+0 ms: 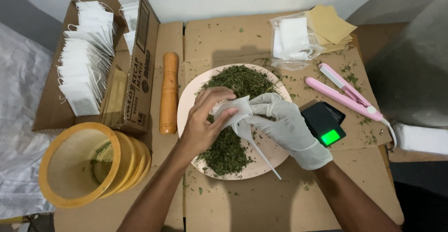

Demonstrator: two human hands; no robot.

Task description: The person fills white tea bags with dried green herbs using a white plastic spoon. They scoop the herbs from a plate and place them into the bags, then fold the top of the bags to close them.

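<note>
We hold small white bag (232, 108) at frame centre, above pink plate (261, 164) of dried herbs (226, 153). Left hand (204, 122) pinches bag; gloved right hand (280, 122) grips white scoop (254, 144) (handle runs lower right).

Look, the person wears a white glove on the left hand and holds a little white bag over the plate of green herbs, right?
Not quite. In the head view the white glove is on the right hand; the left hand is bare. The rest holds: both hands hold a little white bag over the plate of green herbs.
</note>
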